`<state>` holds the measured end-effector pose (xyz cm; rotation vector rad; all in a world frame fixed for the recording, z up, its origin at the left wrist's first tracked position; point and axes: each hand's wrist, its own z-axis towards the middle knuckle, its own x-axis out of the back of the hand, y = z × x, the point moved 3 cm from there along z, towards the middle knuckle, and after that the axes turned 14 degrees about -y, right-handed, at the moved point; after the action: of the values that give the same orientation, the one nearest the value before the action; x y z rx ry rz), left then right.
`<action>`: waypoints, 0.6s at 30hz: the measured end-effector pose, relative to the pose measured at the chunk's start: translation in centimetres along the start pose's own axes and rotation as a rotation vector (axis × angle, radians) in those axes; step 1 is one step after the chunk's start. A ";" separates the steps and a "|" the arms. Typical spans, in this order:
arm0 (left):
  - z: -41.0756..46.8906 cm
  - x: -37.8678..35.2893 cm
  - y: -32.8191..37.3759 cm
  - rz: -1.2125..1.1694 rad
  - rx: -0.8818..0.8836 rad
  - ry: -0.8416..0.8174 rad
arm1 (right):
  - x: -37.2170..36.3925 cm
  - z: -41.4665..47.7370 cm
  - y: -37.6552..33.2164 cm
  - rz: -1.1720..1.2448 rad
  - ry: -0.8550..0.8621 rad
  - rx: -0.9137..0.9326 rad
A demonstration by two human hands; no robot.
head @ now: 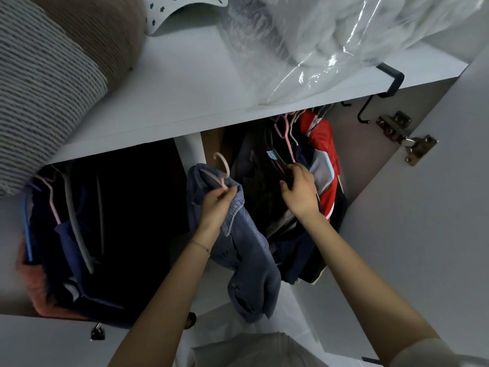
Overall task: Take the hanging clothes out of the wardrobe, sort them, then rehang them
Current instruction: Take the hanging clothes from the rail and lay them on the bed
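Likely early: left hand (215,205) pinches hanger (226,166), denim garment (246,234) unhung; right hand (300,192) fingers curl round dark garment (259,186); most clothes (74,234) hanging, unsorted.

Dim, shadowed interior; perhaps fisheye-warped edges.

Both forearms bare, reaching up & fwd, roughly parallel. L hand (215,205) has its back to the camera, thumb + fingertips pinching the neck of a pale pink hanger (224,183); thin bracelet (199,245) on L wrist. R hand (300,192) sits a bit higher & to the right, fingers curled into dark clothes (259,197), prob. gripping them, fingertips hidden. Light sleeve (423,350) bunched near R elbow.
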<state>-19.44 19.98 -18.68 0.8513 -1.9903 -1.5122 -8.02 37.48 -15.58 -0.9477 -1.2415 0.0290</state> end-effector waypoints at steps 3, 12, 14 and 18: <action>-0.1 0.5 0.1 -0.012 -0.041 -0.014 | -0.1 -0.2 0.2 0.020 0.046 -0.042; -1.5 1.2 1.4 -0.026 -0.138 -0.033 | -0.7 1.4 -0.6 -0.086 -0.029 -0.192; -1.6 1.2 1.8 -0.026 -0.144 -0.028 | -0.9 2.0 -0.8 -0.088 -0.054 -0.199; -1.5 1.6 2.4 -0.001 -0.152 -0.020 | -1.7 3.0 -1.2 0.071 -0.059 -0.200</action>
<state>-19.87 18.28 -15.97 0.7778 -1.8612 -1.6541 -11.61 37.70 -16.14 -1.1711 -1.2808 -0.0113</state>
